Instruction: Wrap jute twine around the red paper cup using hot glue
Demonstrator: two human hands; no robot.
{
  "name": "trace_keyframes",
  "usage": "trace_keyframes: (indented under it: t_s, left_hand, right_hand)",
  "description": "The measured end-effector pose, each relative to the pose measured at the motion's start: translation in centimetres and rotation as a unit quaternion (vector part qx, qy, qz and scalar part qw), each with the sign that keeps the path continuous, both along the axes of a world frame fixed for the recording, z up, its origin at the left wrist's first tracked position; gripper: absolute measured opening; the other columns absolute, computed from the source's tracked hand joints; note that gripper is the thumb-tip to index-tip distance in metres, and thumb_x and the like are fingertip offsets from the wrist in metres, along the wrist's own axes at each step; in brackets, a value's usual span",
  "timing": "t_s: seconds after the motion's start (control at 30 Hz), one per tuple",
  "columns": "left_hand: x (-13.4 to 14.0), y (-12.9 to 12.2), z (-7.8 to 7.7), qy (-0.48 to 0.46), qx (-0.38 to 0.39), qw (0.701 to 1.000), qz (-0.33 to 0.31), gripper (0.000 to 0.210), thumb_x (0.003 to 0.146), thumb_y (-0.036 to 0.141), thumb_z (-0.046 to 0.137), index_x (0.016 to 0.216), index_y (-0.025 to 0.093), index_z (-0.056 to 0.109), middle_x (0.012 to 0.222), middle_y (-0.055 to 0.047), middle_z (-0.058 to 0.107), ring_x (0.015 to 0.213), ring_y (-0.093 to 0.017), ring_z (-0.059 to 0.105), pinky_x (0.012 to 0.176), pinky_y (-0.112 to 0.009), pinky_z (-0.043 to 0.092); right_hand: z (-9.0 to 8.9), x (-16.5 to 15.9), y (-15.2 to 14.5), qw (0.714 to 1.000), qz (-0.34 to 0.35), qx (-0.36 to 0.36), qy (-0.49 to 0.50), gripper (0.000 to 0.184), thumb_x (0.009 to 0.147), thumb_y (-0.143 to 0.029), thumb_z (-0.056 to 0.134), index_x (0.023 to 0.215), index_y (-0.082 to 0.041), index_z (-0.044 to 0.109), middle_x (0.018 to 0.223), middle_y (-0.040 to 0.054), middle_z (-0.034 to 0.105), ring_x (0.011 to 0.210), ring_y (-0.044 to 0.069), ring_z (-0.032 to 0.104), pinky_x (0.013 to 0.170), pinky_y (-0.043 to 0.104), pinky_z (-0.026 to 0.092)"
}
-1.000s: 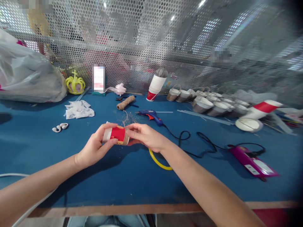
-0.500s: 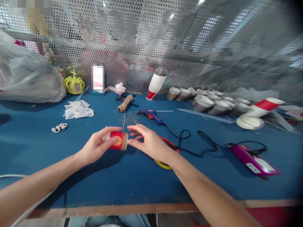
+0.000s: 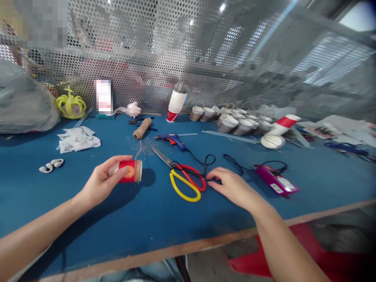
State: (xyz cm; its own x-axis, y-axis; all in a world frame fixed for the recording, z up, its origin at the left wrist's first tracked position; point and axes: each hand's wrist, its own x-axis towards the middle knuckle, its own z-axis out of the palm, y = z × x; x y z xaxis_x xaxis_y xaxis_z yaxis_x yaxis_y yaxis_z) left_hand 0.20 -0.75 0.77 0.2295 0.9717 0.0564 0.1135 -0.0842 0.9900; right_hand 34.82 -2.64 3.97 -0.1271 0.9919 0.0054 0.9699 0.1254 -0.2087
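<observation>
My left hand [image 3: 98,180] grips a red paper cup [image 3: 125,172] with a gold emblem, tipped on its side above the blue table. Brown twine is wound around the cup's right end. From there a strand runs back to a twine roll [image 3: 142,128]. My right hand [image 3: 233,188] is just right of the scissors [image 3: 191,199], which lie with one red and one yellow handle. Its fingers are curved, with a gap between thumb and forefinger and nothing seen in them. Whether it touches the red handle I cannot tell.
A blue glue gun [image 3: 174,141] lies behind the scissors, its black cable trailing right towards a purple box [image 3: 276,181]. Stacked cups [image 3: 178,101] and several small twine-handled cups [image 3: 229,122] stand at the back. White scraps [image 3: 78,140] lie on the left.
My right hand has left the cup's rim and moved right, beside the scissors' handles. My left hand still holds the cup. The view has turned to the right.
</observation>
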Motion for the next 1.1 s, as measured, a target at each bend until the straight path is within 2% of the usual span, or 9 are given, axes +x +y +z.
trace_keyframes:
  t_s: [0.1,0.23,0.4,0.5,0.63,0.73,0.83,0.93,1.1]
  left_hand:
    - [0.0,0.0,0.0,0.003,0.003,1.000,-0.001,0.042,0.077,0.040,0.056,0.111,0.017,0.053,0.084,-0.002,0.063,0.066,-0.011,0.053,0.060,-0.019,0.043]
    - [0.0,0.1,0.0,0.015,0.012,1.000,-0.001,0.042,0.077,0.041,0.055,0.111,0.016,0.054,0.081,-0.003,0.063,0.064,-0.012,0.053,0.057,-0.020,0.042]
    - [0.0,0.2,-0.1,0.022,0.022,1.000,0.005,0.040,0.076,0.041,0.056,0.108,0.017,0.056,0.080,-0.002,0.064,0.061,-0.012,0.054,0.054,-0.020,0.042]
    - [0.1,0.3,-0.1,0.023,0.020,1.000,0.004,0.039,0.077,0.041,0.056,0.108,0.017,0.056,0.080,-0.002,0.064,0.061,-0.011,0.053,0.055,-0.019,0.042]
    - [0.1,0.2,-0.1,0.009,0.005,1.000,-0.003,0.040,0.077,0.041,0.056,0.108,0.017,0.055,0.081,-0.002,0.064,0.061,-0.010,0.053,0.056,-0.019,0.042]
    - [0.1,0.2,-0.1,0.006,0.001,1.000,-0.008,0.040,0.077,0.041,0.056,0.109,0.017,0.054,0.081,-0.002,0.064,0.061,-0.011,0.053,0.056,-0.019,0.042]
    - [0.0,0.2,-0.1,0.009,0.001,1.000,-0.004,0.041,0.077,0.040,0.055,0.110,0.017,0.054,0.080,-0.001,0.063,0.062,-0.011,0.053,0.056,-0.019,0.041]
    - [0.0,0.4,-0.1,0.005,-0.004,1.000,0.000,0.042,0.077,0.041,0.055,0.110,0.016,0.053,0.080,-0.002,0.064,0.062,-0.011,0.054,0.057,-0.020,0.042]
    - [0.2,0.4,-0.1,-0.006,-0.006,1.000,-0.003,0.042,0.076,0.041,0.056,0.109,0.015,0.054,0.083,-0.004,0.064,0.065,-0.012,0.056,0.060,-0.022,0.044]
  right_hand:
    - [0.2,0.1,0.0,0.999,0.000,0.032,0.022,0.019,0.078,-0.028,0.042,0.068,-0.021,0.057,0.078,0.0043,0.062,0.067,0.016,0.058,0.063,0.028,0.045]
    - [0.4,0.3,0.1,0.998,-0.043,0.039,0.032,0.015,0.076,-0.027,0.045,0.082,-0.021,0.058,0.072,0.0031,0.062,0.055,0.015,0.054,0.053,0.026,0.042]
    - [-1.0,0.9,0.5,1.000,0.013,0.003,0.018,0.022,0.074,-0.019,0.043,0.086,-0.020,0.061,0.072,0.0029,0.060,0.052,0.014,0.052,0.051,0.026,0.042]
    - [-0.8,1.5,0.6,1.000,0.021,0.011,0.007,0.024,0.075,-0.021,0.040,0.083,-0.019,0.062,0.074,0.0046,0.057,0.055,0.014,0.053,0.055,0.027,0.044]
    - [-0.5,1.3,0.6,0.999,0.039,-0.030,0.009,0.023,0.073,-0.021,0.043,0.088,-0.019,0.061,0.088,0.0068,0.059,0.057,0.013,0.055,0.056,0.026,0.044]
    - [-0.6,0.6,0.6,0.998,0.050,-0.021,-0.010,0.016,0.072,-0.017,0.042,0.077,-0.020,0.057,0.084,0.0055,0.059,0.055,0.013,0.053,0.055,0.026,0.042]
    - [0.4,1.0,0.6,0.999,0.044,-0.013,-0.028,0.011,0.073,-0.016,0.042,0.071,-0.022,0.051,0.074,0.0037,0.058,0.053,0.014,0.052,0.055,0.027,0.041]
    - [2.5,3.1,0.8,0.998,-0.003,0.017,-0.058,0.011,0.069,-0.015,0.050,0.066,-0.026,0.049,0.071,0.0050,0.060,0.054,0.016,0.052,0.057,0.029,0.040]
    - [4.0,5.8,2.6,0.983,-0.082,0.141,-0.082,0.025,0.056,-0.001,0.054,0.047,-0.024,0.054,0.060,0.0048,0.060,0.055,0.015,0.056,0.055,0.026,0.039]
